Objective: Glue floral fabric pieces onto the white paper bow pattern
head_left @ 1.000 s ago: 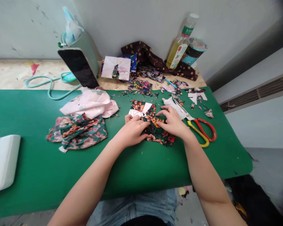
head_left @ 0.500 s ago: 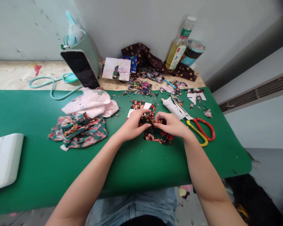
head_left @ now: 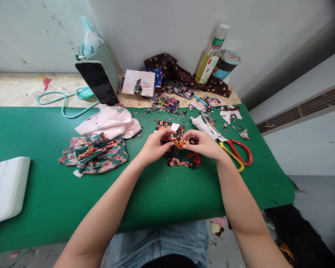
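Note:
Dark floral fabric [head_left: 183,162] with red, orange and pink flowers lies on the green table mat before me, partly over more floral cloth with white patches [head_left: 175,127]. My left hand [head_left: 158,146] pinches a raised part of it from the left. From the right, my right hand [head_left: 202,144] pinches the same part, its thumb and forefinger at an orange flower. The stretch between my fingertips looks spread out. Right of my hands rest scissors [head_left: 231,148] with one red and one yellow handle, their blades by a white wrapped roll [head_left: 203,125].
Pink cloth [head_left: 107,121] and green floral cloth [head_left: 106,156] lie bunched on the left. A phone [head_left: 98,82] leans against a mint container [head_left: 109,61]. Fabric scraps [head_left: 169,102], an oil bottle [head_left: 209,61] and a tub [head_left: 226,65] stand or lie at the back. A white box [head_left: 8,188] sits far left.
The pinched fabric between my fingertips has been spread wider, showing more orange flowers. My hands have moved slightly apart. The whole view has shifted a little.

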`<state>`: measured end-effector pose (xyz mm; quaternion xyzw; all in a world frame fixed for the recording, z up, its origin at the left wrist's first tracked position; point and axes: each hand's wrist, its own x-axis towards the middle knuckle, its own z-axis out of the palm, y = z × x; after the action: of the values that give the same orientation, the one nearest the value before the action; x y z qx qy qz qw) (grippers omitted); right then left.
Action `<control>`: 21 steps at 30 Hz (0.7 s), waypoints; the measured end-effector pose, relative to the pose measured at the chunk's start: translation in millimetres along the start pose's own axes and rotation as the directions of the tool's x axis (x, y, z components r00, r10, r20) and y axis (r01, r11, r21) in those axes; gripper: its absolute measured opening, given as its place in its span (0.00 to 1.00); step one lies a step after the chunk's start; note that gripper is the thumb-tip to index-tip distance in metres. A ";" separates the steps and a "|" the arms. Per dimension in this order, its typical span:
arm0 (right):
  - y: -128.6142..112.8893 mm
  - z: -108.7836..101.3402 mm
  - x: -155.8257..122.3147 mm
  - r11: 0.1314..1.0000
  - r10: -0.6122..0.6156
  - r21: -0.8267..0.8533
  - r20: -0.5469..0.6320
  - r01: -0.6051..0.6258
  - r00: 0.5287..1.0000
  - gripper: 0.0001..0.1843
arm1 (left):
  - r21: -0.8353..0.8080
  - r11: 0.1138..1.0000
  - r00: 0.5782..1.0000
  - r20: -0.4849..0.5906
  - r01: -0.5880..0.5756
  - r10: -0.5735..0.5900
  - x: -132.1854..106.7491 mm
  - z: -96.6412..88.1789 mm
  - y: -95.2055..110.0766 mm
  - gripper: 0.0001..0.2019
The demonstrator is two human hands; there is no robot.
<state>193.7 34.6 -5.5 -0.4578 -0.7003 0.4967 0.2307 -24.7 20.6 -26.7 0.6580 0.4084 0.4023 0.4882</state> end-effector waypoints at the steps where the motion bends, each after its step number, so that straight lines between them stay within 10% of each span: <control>1: 0.5 -1.4 -0.1 1.000 0.010 -0.015 0.004 -0.010 1.000 0.15 | -0.014 1.000 1.000 -0.016 0.002 -0.002 0.1 -1.3 1.8 0.13; 11: 1.9 -11.2 -1.8 0.992 0.123 -0.029 0.053 -0.122 0.991 0.12 | -0.052 0.998 0.998 0.037 0.043 -0.041 -0.6 -19.0 14.7 0.03; 21: -2.9 0.8 7.9 0.945 0.023 0.327 -0.112 0.015 0.993 0.17 | -0.083 0.982 0.882 0.458 0.169 -0.114 -4.6 -29.5 28.4 0.13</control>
<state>188.2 40.8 -4.3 -0.4423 -0.5930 0.5793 0.3424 -49.6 20.2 6.1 0.6710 0.3061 0.2259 0.6364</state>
